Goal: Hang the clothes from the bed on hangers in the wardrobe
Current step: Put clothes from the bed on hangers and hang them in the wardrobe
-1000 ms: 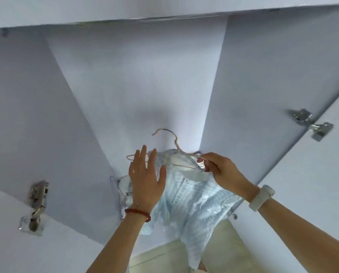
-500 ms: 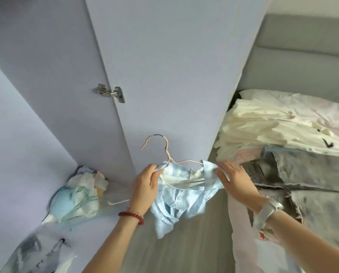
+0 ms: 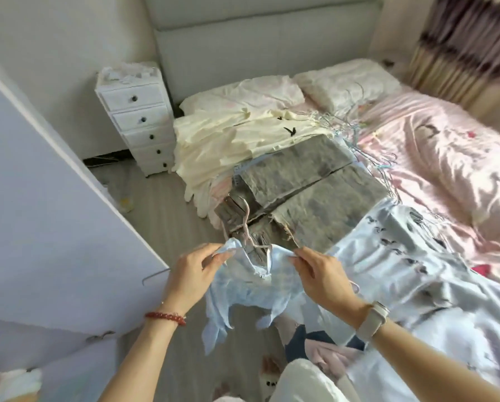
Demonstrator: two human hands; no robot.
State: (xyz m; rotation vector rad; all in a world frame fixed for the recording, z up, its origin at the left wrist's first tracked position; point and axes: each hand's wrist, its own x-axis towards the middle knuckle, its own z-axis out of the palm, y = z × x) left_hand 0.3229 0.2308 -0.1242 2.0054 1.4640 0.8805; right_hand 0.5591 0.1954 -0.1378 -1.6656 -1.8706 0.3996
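A small light-blue checked shirt [image 3: 251, 288] hangs on a pink wire hanger [image 3: 246, 224] in front of me. My left hand [image 3: 192, 274] pinches its left shoulder and my right hand [image 3: 321, 275] pinches its right shoulder. The hanger's hook rises between them. Behind it, on the bed [image 3: 446, 158], lie grey trousers [image 3: 307, 187], cream garments [image 3: 237, 140] and a pale blue printed garment [image 3: 411, 274]. A bundle of wire hangers [image 3: 350, 132] lies on the bed beyond the trousers. The wardrobe door [image 3: 40, 216] stands open at left.
A white drawer unit [image 3: 140, 117] stands by the headboard, across a strip of grey floor [image 3: 159, 216]. Pillows [image 3: 344, 79] lie at the bed's head. A curtain [image 3: 460, 44] hangs at far right. More clothes [image 3: 324, 349] lie by my legs.
My view has swung from inside the wardrobe to the bed. Both hands brought the shirt on its hanger along. My left hand, flat on the cloth a second ago, now pinches the shoulder.
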